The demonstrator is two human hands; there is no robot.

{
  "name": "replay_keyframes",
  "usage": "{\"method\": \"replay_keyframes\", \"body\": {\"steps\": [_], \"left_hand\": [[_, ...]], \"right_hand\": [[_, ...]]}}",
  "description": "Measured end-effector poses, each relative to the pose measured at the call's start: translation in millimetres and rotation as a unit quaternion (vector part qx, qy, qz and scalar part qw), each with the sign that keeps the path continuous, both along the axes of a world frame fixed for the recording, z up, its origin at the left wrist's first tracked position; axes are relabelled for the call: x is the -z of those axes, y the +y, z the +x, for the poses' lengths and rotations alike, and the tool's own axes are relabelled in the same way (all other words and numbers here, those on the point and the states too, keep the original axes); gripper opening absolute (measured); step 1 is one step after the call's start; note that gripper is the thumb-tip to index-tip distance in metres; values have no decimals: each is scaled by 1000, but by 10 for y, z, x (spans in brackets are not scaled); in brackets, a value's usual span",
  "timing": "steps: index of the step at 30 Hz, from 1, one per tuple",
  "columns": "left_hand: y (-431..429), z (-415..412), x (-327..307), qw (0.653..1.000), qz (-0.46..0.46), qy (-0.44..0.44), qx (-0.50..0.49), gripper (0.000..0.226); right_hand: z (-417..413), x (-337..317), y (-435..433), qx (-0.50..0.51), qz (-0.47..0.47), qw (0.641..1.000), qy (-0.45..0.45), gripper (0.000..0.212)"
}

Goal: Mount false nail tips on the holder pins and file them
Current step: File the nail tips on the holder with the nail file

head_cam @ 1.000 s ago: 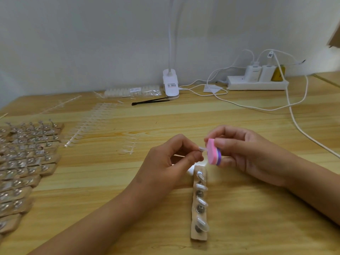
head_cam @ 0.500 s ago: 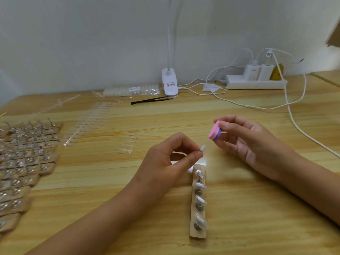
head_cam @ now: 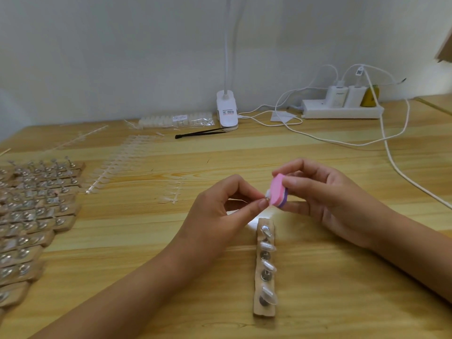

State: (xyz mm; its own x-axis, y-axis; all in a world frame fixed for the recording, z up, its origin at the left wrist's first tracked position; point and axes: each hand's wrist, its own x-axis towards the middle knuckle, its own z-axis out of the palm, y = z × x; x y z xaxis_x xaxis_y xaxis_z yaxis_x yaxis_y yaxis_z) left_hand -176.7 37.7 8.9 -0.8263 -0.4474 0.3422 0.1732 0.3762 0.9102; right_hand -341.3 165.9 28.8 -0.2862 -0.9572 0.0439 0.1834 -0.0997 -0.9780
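**A:** How far along does this look to you?

**B:** Mid-filing, I'd say. The left hand (head_cam: 220, 211) pinches a small clear false nail tip (head_cam: 268, 192) between thumb and forefinger, seemingly on its pin. It's raised above the light wooden desk (head_cam: 342, 302), some way in from the front edge. The right hand (head_cam: 325, 199) has thumb and fingers curled round a little pink-and-purple foam file block (head_cam: 278, 193), with the pink face touching the tip.

**A:** And the rest?

**B:** Just in front of the hands lies a short wooden holder strip (head_cam: 263, 310) with metal pins. Several pins carry clear tips already, but I can't tell if they're filed. By the left edge there's a big pile of wooden pin strips (head_cam: 29, 221). It looks mostly loaded, though it's too blurry to be sure. Racks of unused clear tips (head_cam: 117, 162) sit toward the back left, so my guess is plenty's left.
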Motion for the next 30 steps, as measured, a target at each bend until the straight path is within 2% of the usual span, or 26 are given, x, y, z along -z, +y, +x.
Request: {"method": "replay_keyframes", "body": {"steps": [2, 5, 9, 11, 15, 18, 23, 26, 30], "left_hand": [[5, -4, 7, 1000, -3, -1, -1, 8], [11, -13, 19, 1000, -15, -1, -1, 9], [0, -12, 23, 1000, -24, -5, -5, 13], [6, -1, 12, 999, -33, -5, -2, 11], [0, 3, 4, 999, -35, -8, -11, 11], [5, 0, 6, 999, -47, -9, -14, 12], [8, -1, 4, 998, -55, -24, -15, 8], [7, 17, -12, 999, -22, -38, -10, 6], [-26, 47, -48, 994, 35, -97, 17, 10]], "right_hand": [[-15, 6, -1, 10, -5, 1000, -9, 23], [-13, -9, 11, -33, 6, 999, -6, 23], [-39, -1, 14, -19, 10, 1000, -6, 26], [-32, 2, 15, -38, 9, 999, -1, 23], [-36, 21, 9, -14, 1, 1000, -5, 20], [-26, 4, 19, -48, 11, 999, -7, 18], [-85, 13, -17, 36, 13, 997, -68, 21], [-145, -14, -6, 36, -4, 994, -101, 22], [-217, -16, 0, 15, -19, 993, -116, 37]]}}
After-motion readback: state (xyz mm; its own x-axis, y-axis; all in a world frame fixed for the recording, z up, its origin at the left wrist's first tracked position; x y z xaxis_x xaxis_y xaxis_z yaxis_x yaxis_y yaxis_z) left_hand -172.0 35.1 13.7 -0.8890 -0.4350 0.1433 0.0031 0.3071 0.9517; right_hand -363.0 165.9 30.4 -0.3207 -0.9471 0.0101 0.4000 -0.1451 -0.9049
